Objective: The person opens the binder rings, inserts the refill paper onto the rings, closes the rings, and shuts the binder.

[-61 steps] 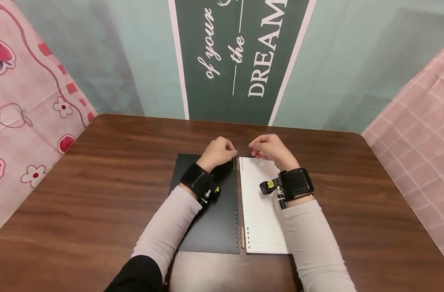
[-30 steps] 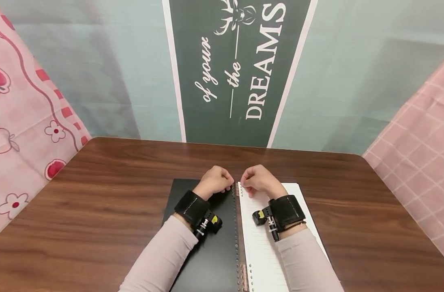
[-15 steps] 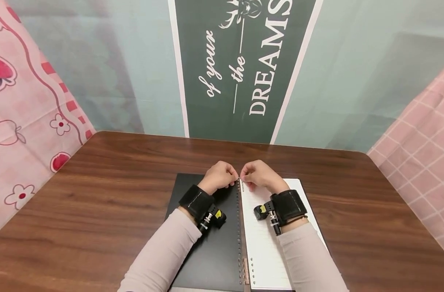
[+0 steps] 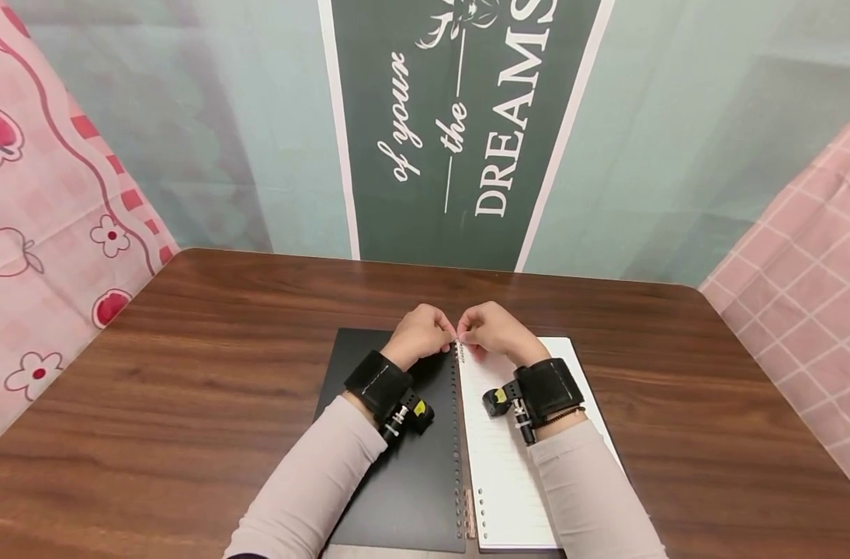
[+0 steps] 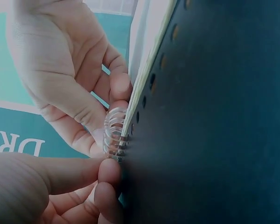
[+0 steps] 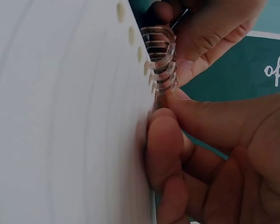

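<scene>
A loose-leaf notebook lies open, its black cover [image 4: 404, 481] on the left and white lined pages [image 4: 511, 481] on the right, both punched along the spine. At the spine's top end, my left hand [image 4: 419, 334] and right hand [image 4: 497, 332] meet fingertip to fingertip. Between them is a strip of clear plastic binder rings [image 5: 115, 128], curving beside the holes. In the left wrist view, my left thumb and forefinger pinch the strip's near end. The right wrist view shows my right thumb and fingers pinching the rings [image 6: 162, 70] from the page side.
Another clear ring strip [image 4: 470, 512] sits at the spine's lower end. A brown wood-grain table [image 4: 187, 388] carries the notebook. Behind it hangs a pale green cloth with a dark lettered panel [image 4: 431, 194]; pink cloths [image 4: 809, 279] flank both sides.
My right hand has come left and down from above the pages to the spine. My left hand has edged toward it, and their fingertips now meet. The head view has tilted up.
</scene>
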